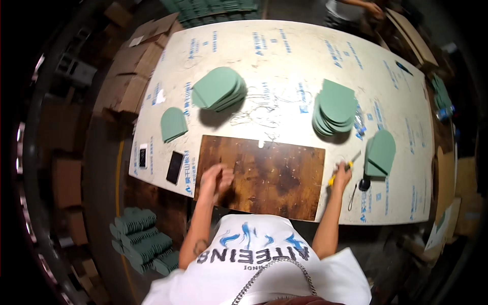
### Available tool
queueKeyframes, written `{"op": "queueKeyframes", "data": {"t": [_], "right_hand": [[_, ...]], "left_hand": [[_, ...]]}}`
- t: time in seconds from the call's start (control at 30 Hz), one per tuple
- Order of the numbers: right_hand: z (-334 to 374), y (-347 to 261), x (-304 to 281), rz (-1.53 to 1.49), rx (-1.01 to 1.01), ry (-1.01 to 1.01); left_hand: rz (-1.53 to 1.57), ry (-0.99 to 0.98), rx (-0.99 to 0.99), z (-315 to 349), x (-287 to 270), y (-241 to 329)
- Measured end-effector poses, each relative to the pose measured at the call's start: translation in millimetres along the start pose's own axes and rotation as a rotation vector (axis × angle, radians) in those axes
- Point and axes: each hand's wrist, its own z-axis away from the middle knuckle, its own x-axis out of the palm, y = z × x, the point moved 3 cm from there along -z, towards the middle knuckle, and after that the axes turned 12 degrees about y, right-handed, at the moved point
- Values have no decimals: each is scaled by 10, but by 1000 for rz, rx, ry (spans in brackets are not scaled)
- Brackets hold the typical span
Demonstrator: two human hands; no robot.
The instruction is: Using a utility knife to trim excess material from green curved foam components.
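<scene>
My left hand (217, 178) is over the left part of a dark-stained wooden board (269, 178), its fingers loosely curled and apart, with nothing visible in them. To the right of that board, my right hand (343, 174) is closed around a yellow-handled utility knife (349, 165), whose thin blade points away and to the right. Beyond the board stand two uneven stacks of green round-ended panels, a left stack (218, 87) and a right stack (336, 105). A few more such panels (380, 152) lie just right of my right hand, and others (174, 124) at the left.
The white printed table (284, 61) holds a black phone (175, 168), a white device (143, 155) and a small black round object (364, 184). Cardboard boxes (127, 71) flank its left side. Green stacks (145, 239) stand low at left. Another person (351, 10) is at the far edge.
</scene>
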Motion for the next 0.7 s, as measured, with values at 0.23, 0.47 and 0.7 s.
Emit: {"op": "queueKeyframes", "data": {"t": [0.23, 0.47, 0.7], "right_hand": [[930, 379, -696, -93, 187, -36], [1878, 600, -1533, -154, 209, 239], [3260, 1296, -1554, -264, 331, 353]], "left_hand": [[189, 226, 171, -2046, 375, 843], [-1019, 520, 1171, -2421, 825, 1590], [-1453, -176, 1084, -3281, 1054, 2343]]}}
